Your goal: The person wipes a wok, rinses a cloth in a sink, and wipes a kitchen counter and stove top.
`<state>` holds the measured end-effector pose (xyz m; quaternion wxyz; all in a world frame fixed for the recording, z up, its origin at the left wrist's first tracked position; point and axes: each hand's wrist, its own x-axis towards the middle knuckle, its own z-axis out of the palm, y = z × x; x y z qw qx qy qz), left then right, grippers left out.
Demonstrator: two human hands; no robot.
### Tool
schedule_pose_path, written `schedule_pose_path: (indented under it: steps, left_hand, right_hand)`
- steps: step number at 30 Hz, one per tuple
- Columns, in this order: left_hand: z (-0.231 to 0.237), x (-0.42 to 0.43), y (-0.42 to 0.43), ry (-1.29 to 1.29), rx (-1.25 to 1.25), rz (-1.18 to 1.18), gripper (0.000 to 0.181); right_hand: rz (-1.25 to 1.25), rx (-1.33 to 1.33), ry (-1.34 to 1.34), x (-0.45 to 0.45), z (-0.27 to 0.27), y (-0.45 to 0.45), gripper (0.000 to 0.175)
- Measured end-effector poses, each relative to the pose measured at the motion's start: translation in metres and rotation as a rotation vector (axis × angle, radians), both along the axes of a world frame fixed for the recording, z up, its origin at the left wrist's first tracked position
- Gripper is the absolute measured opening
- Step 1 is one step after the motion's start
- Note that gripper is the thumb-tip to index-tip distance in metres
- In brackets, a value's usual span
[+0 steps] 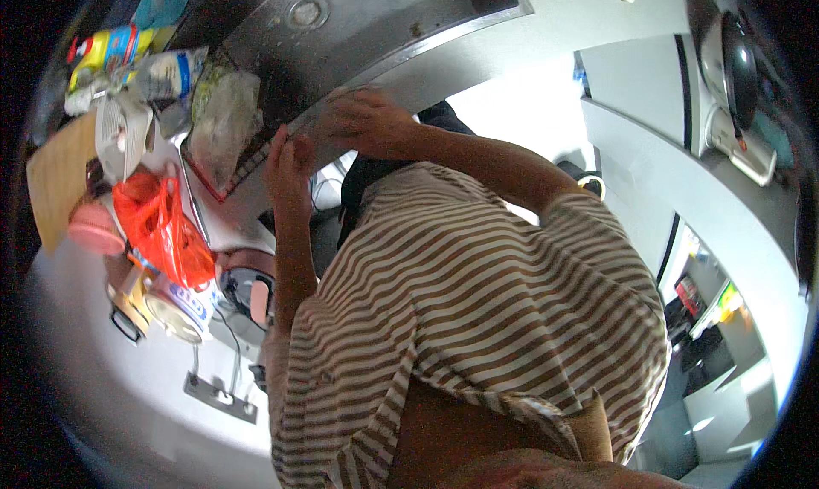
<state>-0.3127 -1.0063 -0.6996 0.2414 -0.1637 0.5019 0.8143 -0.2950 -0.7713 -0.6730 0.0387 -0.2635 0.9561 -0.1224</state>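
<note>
Both of my hands are at the front edge of a stainless steel sink (384, 60). My right hand (368, 121) reaches over the metal rim with its fingers bent and blurred. Close beside it, my left hand (291, 153) is raised at the sink's near left corner, fingers pointing up. Whether either hand holds anything is hidden by blur and shadow. A round drain (307, 12) shows in the sink floor. Left of my left hand lies a clear plastic bag (227, 118) with something greenish in it.
Along the left counter are a red plastic bag (166, 227), a yellow bottle (112, 48), a pale plastic container (121, 137), a wooden board (61, 175), a pink tub (96, 230) and a power strip (221, 396). A black pan (739, 73) stands far right.
</note>
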Motion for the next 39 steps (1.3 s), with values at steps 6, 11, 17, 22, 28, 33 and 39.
schedule_pose_path:
  steps: [6, 11, 17, 22, 28, 33, 39]
  left_hand:
    - [-0.016, 0.005, -0.062, 0.003, 0.005, -0.016, 0.041]
    - [0.035, -0.032, -0.041, -0.071, -0.023, 0.01, 0.042]
    - [0.086, -0.098, 0.043, 0.079, -0.129, -0.114, 0.045]
    - [0.139, -0.152, 0.166, 0.09, -0.01, -0.285, 0.052]
    - [0.154, -0.218, 0.307, -0.164, 0.272, -0.387, 0.058]
    - [0.117, -0.251, 0.337, -0.375, 0.776, -0.352, 0.051]
    - [0.148, -0.281, 0.33, -0.316, 0.428, -0.114, 0.042]
  right_hand:
    - [-0.432, -0.252, -0.423, -0.102, 0.051, 0.013, 0.033]
    - [-0.692, -0.094, 0.59, -0.106, 0.132, 0.232, 0.033]
    - [-0.815, 0.464, 0.745, -0.11, 0.16, 0.323, 0.04]
    - [-0.628, -0.124, 0.289, -0.16, 0.121, 0.308, 0.028]
    - [-0.53, -0.823, -0.18, -0.192, 0.142, 0.243, 0.039]
    - [-0.586, -0.653, -0.36, -0.215, 0.234, 0.248, 0.053]
    - [-0.657, -0.454, -0.121, -0.256, 0.253, 0.302, 0.032]
